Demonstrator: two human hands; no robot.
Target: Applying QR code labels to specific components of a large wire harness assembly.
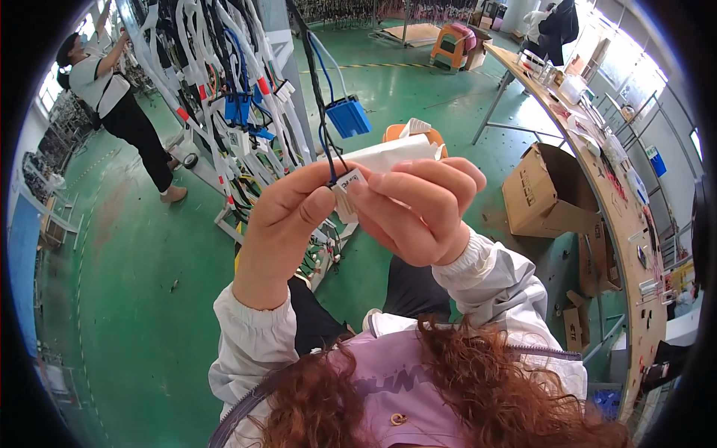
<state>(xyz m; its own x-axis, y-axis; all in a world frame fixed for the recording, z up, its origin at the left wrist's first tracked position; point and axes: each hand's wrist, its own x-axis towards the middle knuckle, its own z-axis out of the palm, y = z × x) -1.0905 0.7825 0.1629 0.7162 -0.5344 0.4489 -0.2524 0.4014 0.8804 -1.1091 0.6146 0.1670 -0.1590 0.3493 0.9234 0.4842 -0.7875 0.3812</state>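
In front of my chest, my left hand pinches a thin dark cable between thumb and forefinger. The fingers of my right hand are closed on a small white label with print on it, right beside the left fingertips. Part of the label is hidden behind the fingers. A blue connector block hangs on blue and pale wires just above my hands. To its left hangs a thick bundle of white-sleeved wires with red bands, with another blue connector among them.
A long wooden workbench with tools and parts curves along the right. Open cardboard boxes stand beneath and beside it. An orange stool is at the back. Another person works at a wire rack on the far left.
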